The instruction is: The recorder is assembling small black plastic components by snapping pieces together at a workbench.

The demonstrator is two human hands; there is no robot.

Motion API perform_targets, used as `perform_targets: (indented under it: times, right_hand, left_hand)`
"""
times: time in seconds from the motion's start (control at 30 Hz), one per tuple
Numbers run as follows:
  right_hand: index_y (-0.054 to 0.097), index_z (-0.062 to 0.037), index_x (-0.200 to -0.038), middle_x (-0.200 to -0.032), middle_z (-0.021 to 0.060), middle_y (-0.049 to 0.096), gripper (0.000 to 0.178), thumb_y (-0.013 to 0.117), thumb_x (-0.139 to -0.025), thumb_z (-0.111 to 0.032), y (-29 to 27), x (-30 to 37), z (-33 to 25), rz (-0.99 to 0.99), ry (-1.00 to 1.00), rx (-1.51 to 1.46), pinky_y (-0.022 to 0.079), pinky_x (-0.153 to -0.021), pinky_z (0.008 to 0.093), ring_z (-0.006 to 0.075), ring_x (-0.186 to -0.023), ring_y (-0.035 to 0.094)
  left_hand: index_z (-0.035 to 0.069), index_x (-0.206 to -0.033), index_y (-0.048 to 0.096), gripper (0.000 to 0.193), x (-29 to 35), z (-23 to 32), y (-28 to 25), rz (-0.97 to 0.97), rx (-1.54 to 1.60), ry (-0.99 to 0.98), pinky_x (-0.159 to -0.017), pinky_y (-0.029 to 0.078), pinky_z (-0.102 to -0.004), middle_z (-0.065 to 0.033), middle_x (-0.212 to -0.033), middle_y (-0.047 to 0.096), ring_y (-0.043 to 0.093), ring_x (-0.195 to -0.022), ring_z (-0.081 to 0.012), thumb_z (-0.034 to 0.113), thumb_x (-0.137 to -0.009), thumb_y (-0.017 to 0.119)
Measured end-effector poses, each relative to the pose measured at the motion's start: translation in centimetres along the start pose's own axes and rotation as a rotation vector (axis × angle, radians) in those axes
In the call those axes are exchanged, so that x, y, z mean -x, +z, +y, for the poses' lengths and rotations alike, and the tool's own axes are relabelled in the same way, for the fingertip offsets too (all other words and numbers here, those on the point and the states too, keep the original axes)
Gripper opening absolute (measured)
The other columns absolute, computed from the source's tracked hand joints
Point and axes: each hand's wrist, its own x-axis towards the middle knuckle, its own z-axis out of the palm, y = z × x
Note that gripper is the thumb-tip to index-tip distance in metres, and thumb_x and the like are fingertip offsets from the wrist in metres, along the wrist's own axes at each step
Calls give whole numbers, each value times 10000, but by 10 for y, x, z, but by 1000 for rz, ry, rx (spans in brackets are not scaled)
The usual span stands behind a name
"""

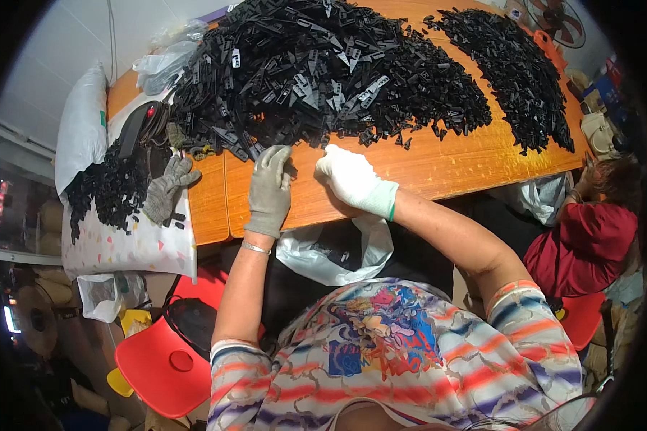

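My left hand [269, 192], in a grey knit glove, is at the table's near edge with its fingers curled inward. Close beside it, my right hand [356, 181] wears a white glove with a green cuff, and its fingers are bent together too. Whatever either hand holds is too small or hidden to make out. Just beyond both hands rises a large heap of small black plastic parts [295, 79], some with grey, shiny faces. The fingertips of my left hand are nearest the heap's front edge.
A second heap of black parts [507, 72] lies at the right. A loose grey glove [168, 190] rests beside a smaller black pile [108, 194] on the left. An open white plastic bag [305, 262] hangs below the table edge [438, 169]. A person in a red shirt [586, 241] sits at right.
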Motion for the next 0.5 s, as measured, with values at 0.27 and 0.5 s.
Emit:
perform_targets:
  times: [0.27,0.5]
  right_hand:
    - [695,-97,-924,-909,113,641,133,627,-811,-95,1,8,2,-19,45,-188,503,-732,387,315,-827,626]
    - [692,-68,-1007,-956,105,670,176,608,-880,-156,-5,11,-15,46,150,-263,495,-792,344,246,-888,641]
  left_hand:
    - [67,-1116,622,306,12,-7,-5,175,165,22,-892,486,-405,-119,-1091,646,609,-993,-332,33,-812,636]
    - [15,-1189,588,295,17,19,-10,222,1177,-554,-628,451,-166,-34,-958,642,573,-773,-62,68,-903,637]
